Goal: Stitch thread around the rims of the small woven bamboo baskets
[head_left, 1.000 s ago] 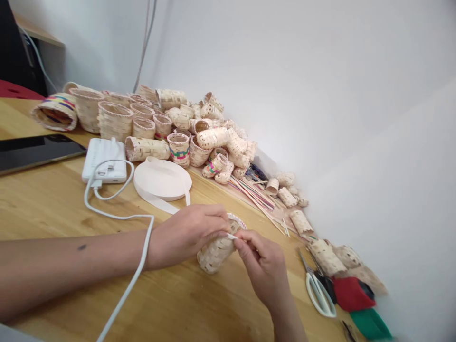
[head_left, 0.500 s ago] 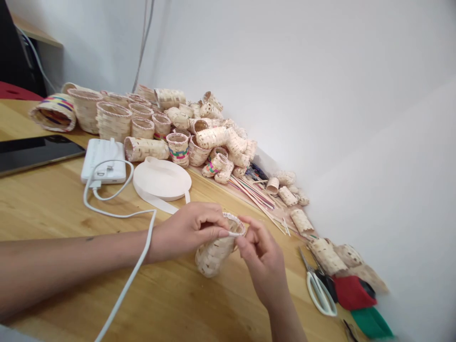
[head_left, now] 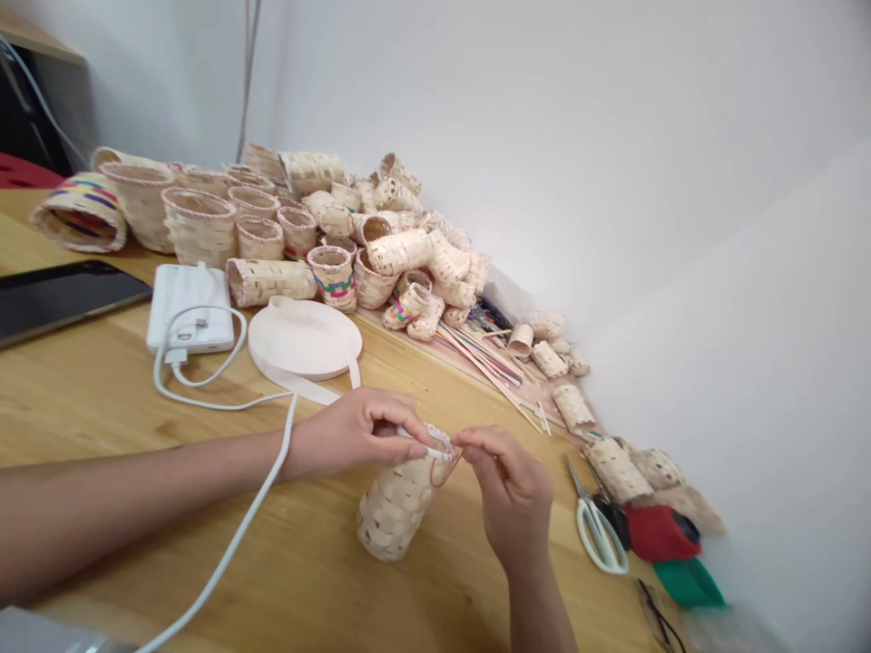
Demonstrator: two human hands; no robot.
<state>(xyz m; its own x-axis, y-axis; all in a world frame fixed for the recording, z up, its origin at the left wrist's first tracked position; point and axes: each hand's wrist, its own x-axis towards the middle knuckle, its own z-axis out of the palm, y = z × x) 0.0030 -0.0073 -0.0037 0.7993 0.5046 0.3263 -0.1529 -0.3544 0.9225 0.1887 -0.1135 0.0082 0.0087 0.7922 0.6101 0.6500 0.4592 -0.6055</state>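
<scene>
A small woven basket (head_left: 395, 510) of pale strips leans tilted above the wooden table, its mouth toward the upper right. My left hand (head_left: 357, 431) pinches its rim, thumb outside and fingers at the far side, over a white edging strip. At the right of the rim, my right hand (head_left: 510, 481) has thumb and fingertips pressed together on a thin red thread (head_left: 445, 473). The thread hangs in a loop at the rim. Whether a needle is between those fingertips is too small to tell.
Behind, many woven baskets (head_left: 197, 227) are heaped along the wall. A roll of white tape (head_left: 306, 340), a white power bank (head_left: 190, 304) with its cable, and a phone (head_left: 64, 295) lie at left. Scissors (head_left: 599, 531) and red cloth (head_left: 660, 533) lie at right.
A red thread loop now shows at the rim. My right hand has closed its fingertips at the rim's right side, and the basket shows more of its side wall. The view has shifted slightly.
</scene>
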